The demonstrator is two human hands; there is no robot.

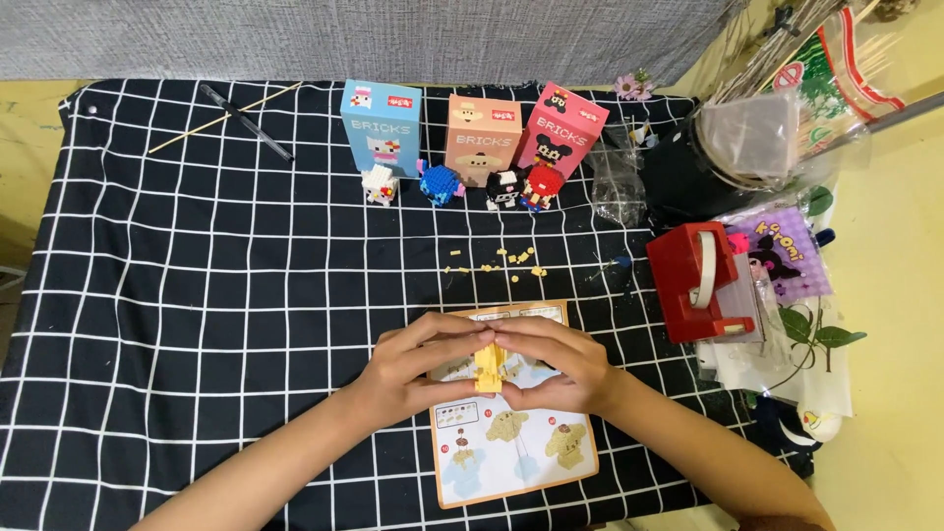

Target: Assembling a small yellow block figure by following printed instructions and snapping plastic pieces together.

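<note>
Both my hands meet over an instruction leaflet (516, 447) on a black cloth with a white grid (197, 295). My left hand (418, 369) and my right hand (556, 364) together pinch a small yellow brick model (487, 369) between their fingertips. Most of the model is hidden by my fingers. Several loose yellow bricks (501, 261) lie scattered on the cloth just beyond the leaflet.
Three boxes stand at the back: blue (382, 128), orange (482, 138), pink (562, 130). Small finished brick figures (462, 185) stand before them. A red tape dispenser (698, 280), clear bags (619, 182) and packets lie right. A pen (246, 123) and a thin stick (221, 118) rest far left.
</note>
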